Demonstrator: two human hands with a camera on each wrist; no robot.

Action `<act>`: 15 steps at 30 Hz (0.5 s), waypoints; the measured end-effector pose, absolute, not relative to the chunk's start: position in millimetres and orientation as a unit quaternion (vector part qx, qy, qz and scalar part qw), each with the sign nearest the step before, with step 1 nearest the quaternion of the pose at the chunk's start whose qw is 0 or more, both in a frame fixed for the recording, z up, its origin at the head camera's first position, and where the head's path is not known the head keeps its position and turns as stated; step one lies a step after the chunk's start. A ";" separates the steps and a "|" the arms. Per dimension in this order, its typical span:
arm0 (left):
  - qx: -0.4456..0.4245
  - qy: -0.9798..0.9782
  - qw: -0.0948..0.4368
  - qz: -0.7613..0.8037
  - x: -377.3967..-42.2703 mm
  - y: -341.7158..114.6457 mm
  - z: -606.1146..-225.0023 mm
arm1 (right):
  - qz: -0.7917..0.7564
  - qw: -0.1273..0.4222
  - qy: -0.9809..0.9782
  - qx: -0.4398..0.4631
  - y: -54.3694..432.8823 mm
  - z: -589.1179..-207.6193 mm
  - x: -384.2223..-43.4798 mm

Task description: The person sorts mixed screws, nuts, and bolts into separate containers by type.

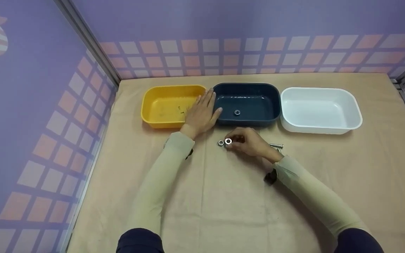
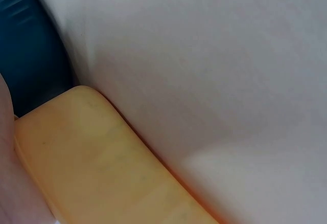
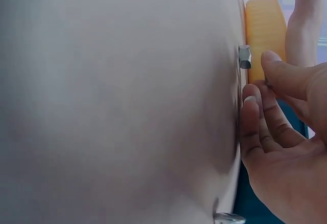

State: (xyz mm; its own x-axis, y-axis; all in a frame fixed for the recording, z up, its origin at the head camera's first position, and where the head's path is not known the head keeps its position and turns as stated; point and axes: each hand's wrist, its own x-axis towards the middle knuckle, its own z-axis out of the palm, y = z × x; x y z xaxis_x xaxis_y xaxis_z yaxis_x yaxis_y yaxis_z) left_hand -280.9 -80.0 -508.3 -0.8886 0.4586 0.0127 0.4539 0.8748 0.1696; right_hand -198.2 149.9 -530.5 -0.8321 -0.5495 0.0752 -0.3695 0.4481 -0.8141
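Note:
My left hand [image 1: 201,111] lies with straight fingers over the adjoining rims of the yellow bin [image 1: 164,124] and the navy bin [image 1: 246,123]. Just in front of the navy bin, my right hand [image 1: 248,141] pinches a shiny metal nut [image 1: 228,141] between thumb and fingers; in the right wrist view the fingers mostly hide it. A second nut [image 1: 220,143] sits on the cloth to its left, seen also in the right wrist view as a nut [image 3: 244,57] beyond the fingertips. Inside the navy bin is one more nut [image 1: 237,112].
Metal bolts [image 1: 276,145] lie by the right wrist, partly hidden by it. A white bin [image 1: 322,128] stands at the right end of the row. Small dark pieces [image 1: 181,112] lie in the yellow bin, too small to identify. Patterned panels [image 1: 223,21] rise behind and at left.

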 end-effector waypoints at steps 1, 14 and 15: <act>0.236 0.968 0.014 0.084 -280.8 -79.8 -508.4 | -0.449 0.097 0.846 -0.272 150.2 -529.2 -198.0; 0.228 0.970 0.018 0.081 -281.5 -80.2 -509.6 | -0.448 0.078 0.846 -0.278 153.0 -500.8 -203.6; 0.228 0.970 0.018 0.082 -281.9 -80.2 -509.9 | -0.448 0.075 0.847 -0.276 153.3 -498.3 -204.2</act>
